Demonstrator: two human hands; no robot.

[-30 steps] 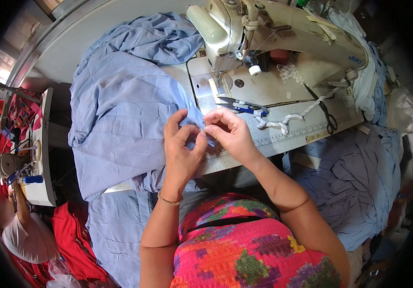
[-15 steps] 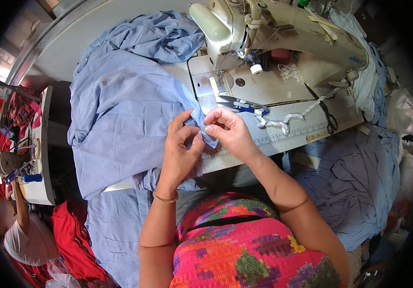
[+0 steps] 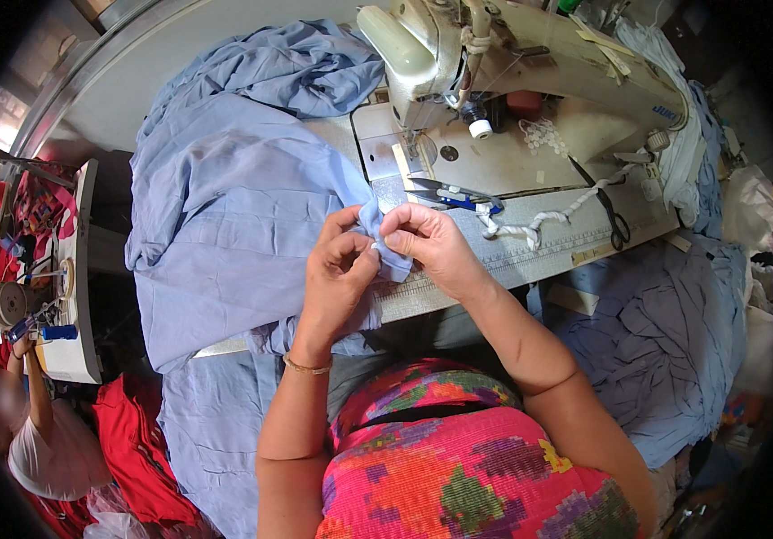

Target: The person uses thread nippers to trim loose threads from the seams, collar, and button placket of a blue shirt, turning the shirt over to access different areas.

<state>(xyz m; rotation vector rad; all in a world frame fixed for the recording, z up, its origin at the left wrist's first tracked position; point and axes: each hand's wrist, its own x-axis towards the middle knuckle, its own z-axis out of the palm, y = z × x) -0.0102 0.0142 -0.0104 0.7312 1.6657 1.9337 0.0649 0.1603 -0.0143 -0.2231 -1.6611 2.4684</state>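
Observation:
A large light blue cloth (image 3: 234,216) lies over the left of the sewing table and hangs off its front edge. My left hand (image 3: 341,274) pinches a narrow corner of it between thumb and forefinger. From the other side, my right hand (image 3: 436,247) grips the same corner, fingertips close to the left ones. Something tiny and white shows at the left fingertips, too small to make out. Just beyond my right hand lie thread snips (image 3: 458,199) with blue on them. The sewing machine (image 3: 413,99) stands behind, its needle area apart from the cloth.
White twisted cord (image 3: 539,220), black scissors (image 3: 618,229) and small white buttons (image 3: 543,136) lie on the table's right. More blue fabric (image 3: 656,332) is heaped at the right. A co-worker (image 3: 54,449) sits far left beside another machine table (image 3: 85,269) and red cloth (image 3: 139,449).
The held cloth corner has shifted slightly between my fingers, with more of it showing below my right fingertips. Both hands stay in nearly the same place. The co-worker's arms have moved a little.

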